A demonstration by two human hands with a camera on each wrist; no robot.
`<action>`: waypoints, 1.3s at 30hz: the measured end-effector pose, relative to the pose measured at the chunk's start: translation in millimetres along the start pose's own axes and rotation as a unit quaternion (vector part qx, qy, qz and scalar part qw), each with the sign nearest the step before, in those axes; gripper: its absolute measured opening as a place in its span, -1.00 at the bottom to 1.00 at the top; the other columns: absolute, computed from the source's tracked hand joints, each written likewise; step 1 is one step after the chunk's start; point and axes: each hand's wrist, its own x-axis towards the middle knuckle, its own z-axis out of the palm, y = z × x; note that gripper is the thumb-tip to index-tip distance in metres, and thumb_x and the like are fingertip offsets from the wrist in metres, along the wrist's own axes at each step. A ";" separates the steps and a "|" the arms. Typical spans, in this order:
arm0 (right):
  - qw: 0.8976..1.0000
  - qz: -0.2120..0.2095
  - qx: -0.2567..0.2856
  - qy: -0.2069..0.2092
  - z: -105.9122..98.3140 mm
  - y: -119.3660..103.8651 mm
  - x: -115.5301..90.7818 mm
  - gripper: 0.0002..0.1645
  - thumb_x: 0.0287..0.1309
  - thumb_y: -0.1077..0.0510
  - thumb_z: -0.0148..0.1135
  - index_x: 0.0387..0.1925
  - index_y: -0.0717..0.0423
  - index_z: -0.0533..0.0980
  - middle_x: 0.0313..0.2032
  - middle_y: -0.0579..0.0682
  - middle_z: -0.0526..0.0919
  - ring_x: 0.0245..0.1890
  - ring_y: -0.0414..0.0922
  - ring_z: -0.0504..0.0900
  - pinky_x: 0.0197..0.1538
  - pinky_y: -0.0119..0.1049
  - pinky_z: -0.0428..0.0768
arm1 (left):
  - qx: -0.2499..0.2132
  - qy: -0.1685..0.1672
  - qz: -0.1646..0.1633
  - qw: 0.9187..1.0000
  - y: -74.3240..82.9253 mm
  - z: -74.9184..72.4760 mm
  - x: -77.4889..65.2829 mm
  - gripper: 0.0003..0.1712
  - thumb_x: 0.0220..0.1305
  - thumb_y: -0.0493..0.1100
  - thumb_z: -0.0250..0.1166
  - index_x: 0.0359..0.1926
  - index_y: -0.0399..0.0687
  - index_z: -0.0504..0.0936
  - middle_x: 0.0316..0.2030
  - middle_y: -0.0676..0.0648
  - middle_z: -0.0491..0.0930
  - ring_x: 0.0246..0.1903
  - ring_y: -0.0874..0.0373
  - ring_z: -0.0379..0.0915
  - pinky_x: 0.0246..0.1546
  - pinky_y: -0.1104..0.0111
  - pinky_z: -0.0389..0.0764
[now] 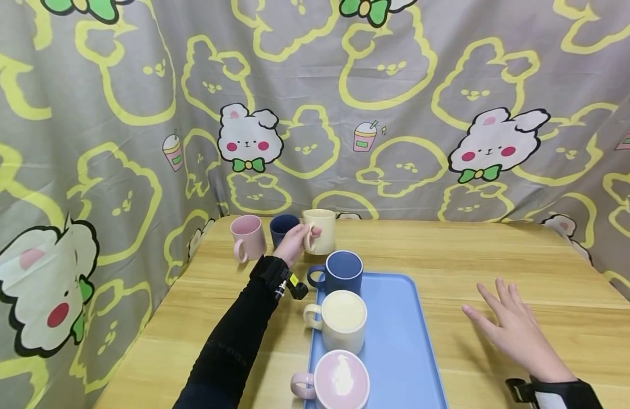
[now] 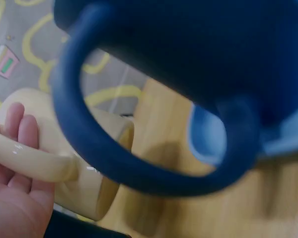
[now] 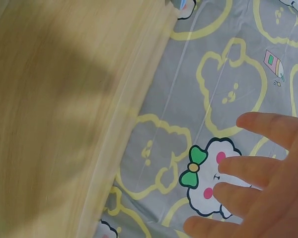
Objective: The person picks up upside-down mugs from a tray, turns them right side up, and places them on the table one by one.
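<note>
My left hand [image 1: 292, 244] grips the handle of a cream mug [image 1: 325, 234] at the back of the table; in the left wrist view its fingers pass through the handle of that cream mug [image 2: 89, 193]. Just left of it stands a navy mug [image 1: 282, 226], partly hidden by the hand, and beyond that a pink mug [image 1: 249, 237]. A second navy mug [image 1: 343, 272] is nearer me, its handle [image 2: 69, 104] large and blurred in the left wrist view. Over the right part of the table my right hand [image 1: 516, 332] is spread, holding nothing.
A blue tray [image 1: 396, 341] lies before me. Along its left side stand the near navy mug, another cream mug [image 1: 343, 324] and another pink mug [image 1: 342, 380] in a row, handles leftward. A patterned curtain [image 1: 315, 85] closes off the wooden table's [image 1: 473, 250] back and sides.
</note>
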 end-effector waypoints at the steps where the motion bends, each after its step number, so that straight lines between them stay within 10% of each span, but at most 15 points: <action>1: 1.000 0.000 0.001 -0.001 0.2 0.1 -0.1 -0.10 0.43 -0.19 -0.07 0.38 0.50 0.04 0.34 0.60 -0.35 0.34 0.41 -0.56 0.20 0.44 -0.50 | 0.004 -0.002 -0.004 1.000 -10.8 -7.0 4.9 -0.68 0.49 -0.01 0.05 -0.14 -0.21 0.48 -0.05 -0.12 0.65 -0.02 0.10 0.54 -0.04 0.29 0.50; 6: 1.000 -0.001 0.001 0.002 1.6 1.6 -1.0 -0.11 0.43 -0.19 -0.07 0.37 0.50 0.06 0.34 0.61 -0.34 0.35 0.42 -0.55 0.19 0.45 -0.49 | 0.027 0.012 -0.020 0.999 -25.0 -8.3 1.5 -0.67 0.51 -0.05 0.01 -0.10 -0.29 0.46 0.02 -0.21 0.61 0.06 0.00 0.51 0.09 0.18 0.44; 19: 1.000 0.002 -0.002 0.001 2.2 4.2 -1.8 -0.10 0.42 -0.19 -0.06 0.37 0.50 0.06 0.34 0.60 -0.35 0.34 0.43 -0.56 0.19 0.45 -0.51 | 0.045 0.021 -0.055 0.997 42.5 45.8 -43.2 -0.68 0.56 -0.27 -0.20 -0.09 -0.45 0.42 0.04 -0.34 0.54 0.09 -0.04 0.45 0.18 0.18 0.36; 25: 1.000 -0.004 -0.013 0.002 3.3 5.3 -2.4 -0.10 0.41 -0.20 -0.05 0.37 0.49 0.07 0.35 0.58 -0.36 0.34 0.43 -0.54 0.18 0.43 -0.54 | 0.028 0.009 -0.079 0.996 35.5 44.6 -44.2 -0.68 0.55 -0.24 -0.13 -0.38 -0.05 0.44 -0.11 -0.05 0.64 -0.02 0.16 0.50 0.11 0.24 0.39; 39: 1.000 -0.001 -0.016 0.003 7.1 5.3 -3.7 -0.09 0.41 -0.21 -0.06 0.38 0.48 0.05 0.34 0.59 -0.35 0.33 0.44 -0.54 0.18 0.44 -0.54 | 0.058 0.013 -0.117 0.991 25.3 43.9 -47.7 -0.68 0.54 -0.25 -0.11 -0.41 -0.06 0.43 -0.18 -0.04 0.64 -0.02 0.06 0.50 0.15 0.17 0.38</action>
